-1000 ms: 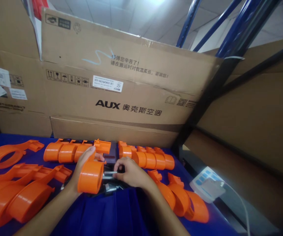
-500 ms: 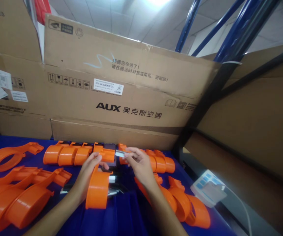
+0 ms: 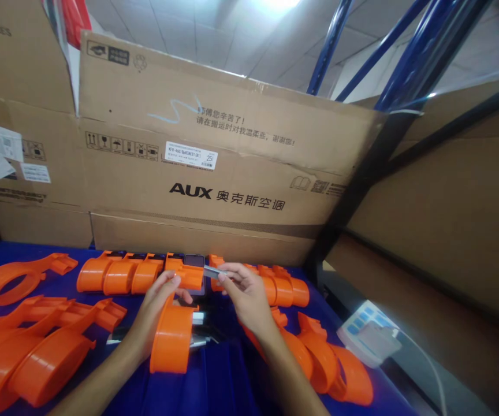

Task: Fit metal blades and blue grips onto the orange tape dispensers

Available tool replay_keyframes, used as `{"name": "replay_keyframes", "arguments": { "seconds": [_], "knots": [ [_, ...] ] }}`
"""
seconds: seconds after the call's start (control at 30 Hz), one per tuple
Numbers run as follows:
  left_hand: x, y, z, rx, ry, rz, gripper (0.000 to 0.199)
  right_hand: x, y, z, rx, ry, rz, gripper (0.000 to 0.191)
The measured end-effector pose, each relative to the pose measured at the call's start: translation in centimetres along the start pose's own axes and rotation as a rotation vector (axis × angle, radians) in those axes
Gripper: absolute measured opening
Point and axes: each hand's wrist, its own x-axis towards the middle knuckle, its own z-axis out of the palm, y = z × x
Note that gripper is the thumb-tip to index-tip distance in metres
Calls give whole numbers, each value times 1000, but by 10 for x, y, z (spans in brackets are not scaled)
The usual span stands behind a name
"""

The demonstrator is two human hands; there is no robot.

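Two bare hands at it: left hand [image 3: 163, 294] wrapped round a bright orange plastic ring [image 3: 171, 340] with a boxy socket [image 3: 192, 277], some fingers hidden behind it; right hand [image 3: 244, 293] has thumb and fingers nearly closed, pinching a thin silvery metal strip [image 3: 213, 271] at the socket's end. Can't tell if the tip's inside. Dark and silvery pieces [image 3: 199, 341] below the fingers are too murky to make out.

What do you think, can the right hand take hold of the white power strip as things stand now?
Probably not straight away: the right hand pinches a thin metal strip. If it let go, likely yes, since only orange rings seem to lie between it and the white power strip.
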Motion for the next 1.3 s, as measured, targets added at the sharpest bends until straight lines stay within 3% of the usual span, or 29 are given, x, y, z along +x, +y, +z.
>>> {"name": "replay_keyframes", "arguments": {
  "seconds": [0.33,0.6,0.77,1.0,1.3],
  "knots": [
    [-2,4,3,26,-21,9,41,-1,-2,-4,-36,-18,-20,23],
    [0,2,-1,180,-53,41,55,-4,0,3,10,-11,0,30],
    [4,5,-6,136,5,79,53,-4,-1,3,6,46,-23,32],
    [8,5,-9,165,25,97,51,-6,4,-1,-42,23,-49,29],
    [0,8,-8,333,-62,124,48,-15,-3,-1,-97,-62,-129,25]
  ]
}}
